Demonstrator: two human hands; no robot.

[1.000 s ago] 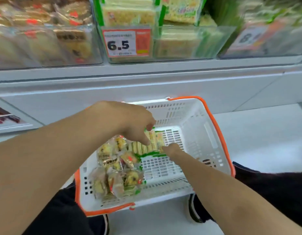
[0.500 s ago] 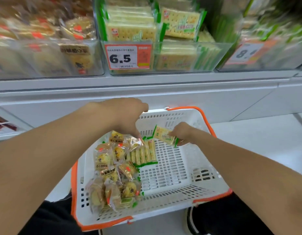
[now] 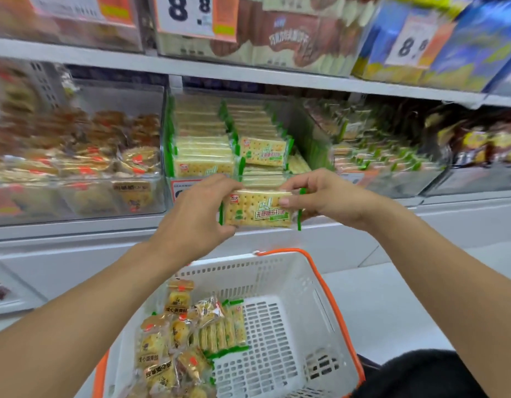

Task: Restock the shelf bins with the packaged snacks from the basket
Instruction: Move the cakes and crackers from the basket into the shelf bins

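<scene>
Left hand and right hand: both pinching one cracker packet by its ends, held just before the cracker bin. Risk: slippery wrap, could slide off the bin's full stack. Basket: remaining cracker packets, pastry packets.
</scene>
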